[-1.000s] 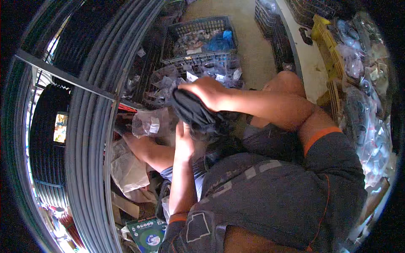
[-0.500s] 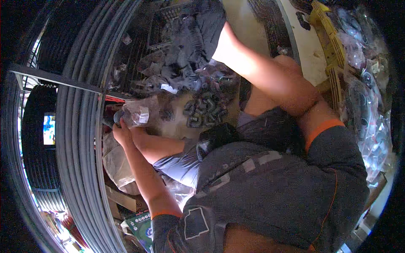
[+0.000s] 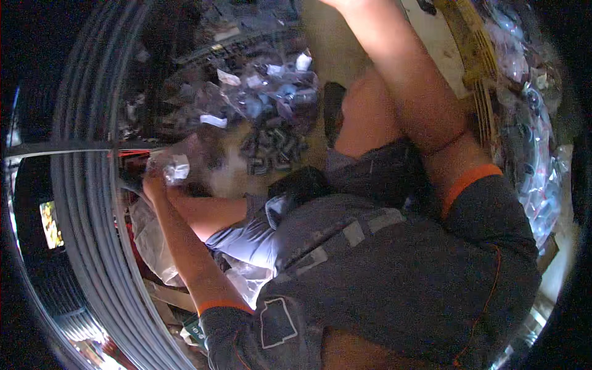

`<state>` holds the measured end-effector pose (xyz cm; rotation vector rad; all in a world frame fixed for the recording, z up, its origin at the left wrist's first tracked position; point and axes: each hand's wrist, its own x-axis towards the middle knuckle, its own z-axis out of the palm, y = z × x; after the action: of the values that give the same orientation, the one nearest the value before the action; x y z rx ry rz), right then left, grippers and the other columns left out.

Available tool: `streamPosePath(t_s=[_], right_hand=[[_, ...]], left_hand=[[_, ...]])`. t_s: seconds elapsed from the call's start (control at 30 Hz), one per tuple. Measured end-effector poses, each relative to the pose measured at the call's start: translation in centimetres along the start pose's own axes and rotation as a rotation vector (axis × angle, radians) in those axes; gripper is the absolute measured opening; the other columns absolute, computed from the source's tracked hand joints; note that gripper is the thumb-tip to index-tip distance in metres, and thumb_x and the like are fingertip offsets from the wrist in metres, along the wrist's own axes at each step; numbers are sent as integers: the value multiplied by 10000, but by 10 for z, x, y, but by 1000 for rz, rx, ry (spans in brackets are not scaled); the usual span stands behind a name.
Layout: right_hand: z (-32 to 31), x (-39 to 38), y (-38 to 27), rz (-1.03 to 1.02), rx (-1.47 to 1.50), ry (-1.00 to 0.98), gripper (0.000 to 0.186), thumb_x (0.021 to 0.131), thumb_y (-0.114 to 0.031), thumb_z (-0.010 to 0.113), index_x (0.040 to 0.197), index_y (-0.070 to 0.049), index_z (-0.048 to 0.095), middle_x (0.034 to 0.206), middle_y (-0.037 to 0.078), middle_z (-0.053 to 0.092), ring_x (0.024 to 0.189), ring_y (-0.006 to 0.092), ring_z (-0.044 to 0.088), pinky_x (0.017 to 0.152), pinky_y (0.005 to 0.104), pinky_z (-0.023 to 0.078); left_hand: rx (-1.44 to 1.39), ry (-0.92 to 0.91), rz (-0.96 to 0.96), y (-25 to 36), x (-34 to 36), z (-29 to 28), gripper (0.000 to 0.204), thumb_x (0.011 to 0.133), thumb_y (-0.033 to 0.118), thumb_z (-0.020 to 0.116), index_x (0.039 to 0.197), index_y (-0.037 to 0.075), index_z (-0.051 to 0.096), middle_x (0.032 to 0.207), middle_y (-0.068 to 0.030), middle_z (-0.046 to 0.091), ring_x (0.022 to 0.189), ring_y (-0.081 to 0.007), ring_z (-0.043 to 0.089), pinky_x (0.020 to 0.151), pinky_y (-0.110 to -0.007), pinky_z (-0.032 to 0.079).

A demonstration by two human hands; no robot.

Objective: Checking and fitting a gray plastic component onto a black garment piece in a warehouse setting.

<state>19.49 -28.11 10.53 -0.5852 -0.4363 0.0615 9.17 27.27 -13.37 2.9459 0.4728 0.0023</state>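
My left hand (image 3: 154,185) is at the left, fingers curled round something dark I cannot make out, close to a clear plastic bag with a white label (image 3: 177,166). My right hand (image 3: 338,5) is raised to the top edge, where its fingers are mostly out of view; I cannot see what it holds. Below it, several bagged small items (image 3: 283,95) with white labels lie in a pile. A cluster of small black parts (image 3: 274,151) lies on the ground in front of my lap.
Racks of long grey tubing (image 3: 86,234) line my left side, with a crumpled brown sack (image 3: 151,240) beside them. Stacked yellow crates (image 3: 481,92) and clear bags of fittings (image 3: 536,179) run along the right. My bent bare knees and seated body fill the middle and lower view.
My right hand swung up and away with the bundle of dark cloth, now out of sight. My left hand left the bundle and moved left to the bagged item's side. The view shifted.
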Motion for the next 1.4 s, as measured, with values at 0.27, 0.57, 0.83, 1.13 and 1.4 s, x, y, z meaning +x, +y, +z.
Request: streamPosePath(t_s=[0.27, 0.57, 0.83, 1.13, 1.4], right_hand=[[-31, 3, -35, -124, -124, 89, 402, 1003, -384, 412, 1069, -41, 613, 1094, 124, 654, 976, 256, 634, 861, 410, 526], [-29, 8, -48, -171, -188, 115, 410, 1003, -396, 405, 1074, -45, 604, 1110, 126, 646, 988, 264, 628, 867, 414, 523], [-19, 1, -42, -172, -204, 50, 417, 1003, -407, 398, 1078, -48, 597, 1124, 128, 639, 999, 272, 623, 873, 419, 520], [3, 3, 8, 125, 201, -137, 432, 1004, -429, 376, 1093, -55, 574, 1176, 136, 617, 1037, 292, 606, 895, 429, 511], [45, -66, 85, 705, -35, -268, 407, 933, -291, 536, 1265, -55, 547, 1180, 150, 613, 1059, 288, 602, 961, 419, 483]], left_hand=[[225, -154, 283, 188, -61, 148, 361, 891, 300, 625, 1121, 28, 564, 1056, -190, 631, 912, -320, 640, 774, -443, 524], [-250, -554, -49, 174, -71, 272, 562, 848, 244, 652, 1372, 131, 485, 1320, -226, 517, 1146, -395, 558, 901, -506, 495], [-352, -321, 447, 162, -96, 307, 601, 845, 247, 661, 1388, 78, 465, 1317, -294, 493, 1124, -441, 559, 923, -502, 507], [-709, -481, 226, 225, -123, 113, 634, 953, 402, 566, 1435, 38, 374, 1394, -206, 484, 1219, -318, 543, 962, -422, 468], [-1575, -366, 31, 285, -157, -105, 528, 958, 512, 496, 1159, 24, 502, 1026, -111, 610, 876, -192, 614, 755, -326, 509]])
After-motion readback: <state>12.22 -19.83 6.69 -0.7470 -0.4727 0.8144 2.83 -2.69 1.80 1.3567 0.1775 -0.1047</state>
